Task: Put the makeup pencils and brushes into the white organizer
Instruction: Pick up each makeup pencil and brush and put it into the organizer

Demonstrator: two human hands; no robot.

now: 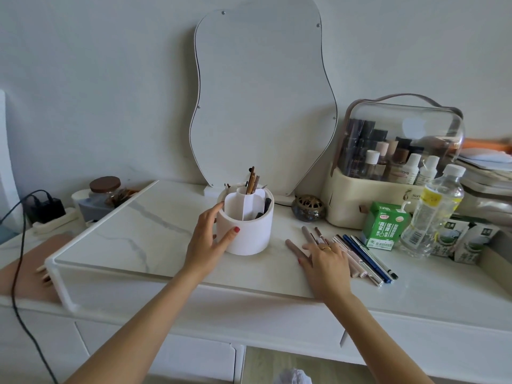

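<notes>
Sitting on the raised marble-look shelf (133,239) of the vanity is the white organizer (245,225), a round matte tub with curved dividers inside splitting it into compartments plus a small centre tube. A few brown-handled brushes (252,180) stand upright in that centre tube, and a couple of dark pencils poke out of the right-hand compartment. The left hand (206,239) is wrapped round the organizer's left side, thumb across the front wall and fingers on the rim, so it's gripping it.

Just to the right, on the same surface, the loose makeup pencils (360,256) lie flat in a rough row, side by side and touching. Mostly dusty pink and beige barrels, then a silver one, a dark blue one and a black one at the right edge. Their long axes all run diagonally, far ends toward the upper left, near ends toward the lower right. One pink pencil (295,248) lies a bit apart on the left of the bunch. The right hand (327,261) lies flat over the pink ones with fingers straight, pressing on them and not curled round anything
</notes>
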